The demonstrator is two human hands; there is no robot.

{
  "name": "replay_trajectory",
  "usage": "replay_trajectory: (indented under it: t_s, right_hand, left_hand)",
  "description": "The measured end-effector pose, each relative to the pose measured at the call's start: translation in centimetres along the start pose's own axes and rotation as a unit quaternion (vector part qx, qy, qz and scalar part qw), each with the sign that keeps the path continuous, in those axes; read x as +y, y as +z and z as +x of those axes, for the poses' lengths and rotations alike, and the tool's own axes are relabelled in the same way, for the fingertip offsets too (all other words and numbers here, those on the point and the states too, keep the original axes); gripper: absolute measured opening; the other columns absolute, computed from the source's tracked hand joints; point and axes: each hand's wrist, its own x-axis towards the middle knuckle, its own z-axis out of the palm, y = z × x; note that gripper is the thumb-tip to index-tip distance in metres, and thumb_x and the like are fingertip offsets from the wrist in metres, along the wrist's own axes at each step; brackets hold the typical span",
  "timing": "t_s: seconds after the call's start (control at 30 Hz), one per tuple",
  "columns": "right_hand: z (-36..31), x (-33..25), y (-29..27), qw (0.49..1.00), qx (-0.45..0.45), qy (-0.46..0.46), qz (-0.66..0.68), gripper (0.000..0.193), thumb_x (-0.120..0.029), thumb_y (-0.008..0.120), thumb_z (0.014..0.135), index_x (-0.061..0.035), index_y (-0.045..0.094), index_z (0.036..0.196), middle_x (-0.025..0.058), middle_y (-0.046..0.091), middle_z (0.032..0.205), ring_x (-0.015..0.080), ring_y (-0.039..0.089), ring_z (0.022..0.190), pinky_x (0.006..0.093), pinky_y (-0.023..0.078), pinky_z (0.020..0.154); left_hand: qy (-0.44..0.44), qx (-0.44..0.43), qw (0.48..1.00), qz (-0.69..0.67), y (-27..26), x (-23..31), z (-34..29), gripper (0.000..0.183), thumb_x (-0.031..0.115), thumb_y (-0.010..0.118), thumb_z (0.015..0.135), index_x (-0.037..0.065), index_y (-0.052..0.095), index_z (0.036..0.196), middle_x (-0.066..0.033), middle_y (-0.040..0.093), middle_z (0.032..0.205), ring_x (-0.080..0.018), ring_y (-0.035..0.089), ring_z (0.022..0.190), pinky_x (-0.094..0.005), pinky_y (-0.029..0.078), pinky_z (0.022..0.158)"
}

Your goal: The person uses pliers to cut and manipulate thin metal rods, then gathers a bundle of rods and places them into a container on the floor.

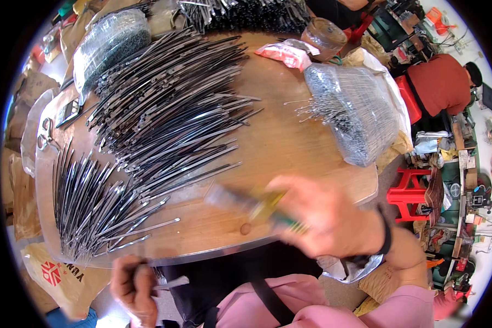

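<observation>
Yellow and green, a blurred flat-ended tool (277, 211) is gripped by the fingers of the right hand (336, 221) above the brown wooden tabletop (279, 142); whether the left hand (139, 295) grips the flat grey metal piece (174, 282) beside it, I can't tell. A careless sweep could scatter loose dark metal strips (164, 98). A tan plastic bag (65, 279) bears red and black printing.

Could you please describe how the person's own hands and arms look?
The left hand and the blurred right hand appear ungloved. A dark band circles the right wrist, and a pink sleeve ends near that elbow.
</observation>
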Motion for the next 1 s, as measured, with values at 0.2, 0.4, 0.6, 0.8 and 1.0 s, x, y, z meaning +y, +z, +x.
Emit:
replay_trajectory:
  t_s: [0.2, 0.4, 0.6, 0.8, 1.0]
  right_hand:
    - [3.5, 8.6, -2.5, 0.941, 0.074, -0.042, -0.327, 0.033, 0.004, 0.066, 0.06, 0.0053, 0.059, 0.091, 0.0212, 0.057, 0.115, 0.0405, 0.06, 0.099, 0.0445, 0.053, 0.083]
    - [4.1, 5.6, -2.7, 0.94, 0.104, -0.054, -0.32, 0.025, 0.009, 0.065, 0.058, 0.0051, 0.055, 0.081, 0.0188, 0.059, 0.111, 0.0338, 0.061, 0.092, 0.0402, 0.053, 0.077]
    - [2.4, -0.3, -4.1, 0.95, 0.281, 0.0, -0.134, 0.019, 0.01, 0.068, 0.075, 0.0016, 0.061, 0.091, 0.0182, 0.055, 0.12, 0.024, 0.056, 0.095, 0.0345, 0.048, 0.084]
    - [-1.3, -0.2, -2.4, 0.859, 0.421, 0.088, 0.278, 0.015, -0.002, 0.072, 0.081, -0.0005, 0.064, 0.093, 0.0162, 0.053, 0.119, 0.0193, 0.053, 0.094, 0.033, 0.044, 0.084]
    - [-6.1, 2.2, -1.1, 0.874, 0.355, 0.238, 0.231, 0.017, -0.008, 0.077, 0.081, 0.0014, 0.07, 0.092, 0.0151, 0.063, 0.11, 0.0168, 0.059, 0.088, 0.0292, 0.047, 0.081]
  left_hand:
    - [0.333, 0.07, 0.824, 0.452, -5.4, -0.7, 6.0, 0.023, -0.001, 0.064, 0.087, -0.004, 0.06, 0.11, -0.012, 0.061, 0.084, -0.0203, 0.058, 0.072, -0.0299, 0.048, 0.069]
    - [0.264, -0.024, 0.92, 0.289, -1.4, 2.5, 7.1, 0.015, -0.008, 0.069, 0.077, -0.005, 0.067, 0.092, -0.0132, 0.061, 0.083, -0.0255, 0.061, 0.077, -0.0313, 0.048, 0.071]
    - [0.41, -0.112, 0.768, 0.48, 2.2, 1.4, 11.7, 0.016, 0.0, 0.067, 0.075, 0.0, 0.064, 0.091, -0.0122, 0.052, 0.086, -0.0308, 0.053, 0.086, -0.0405, 0.045, 0.077]
    - [0.388, -0.147, 0.791, 0.449, 2.3, 2.0, 12.2, 0.013, -0.001, 0.068, 0.075, 0.0, 0.062, 0.087, -0.0126, 0.051, 0.086, -0.0321, 0.053, 0.085, -0.0419, 0.045, 0.075]
    - [0.413, -0.107, 0.788, 0.445, 2.9, 4.3, 11.2, 0.01, -0.002, 0.063, 0.085, 0.0, 0.058, 0.093, -0.0137, 0.057, 0.08, -0.0323, 0.057, 0.07, -0.0371, 0.047, 0.061]
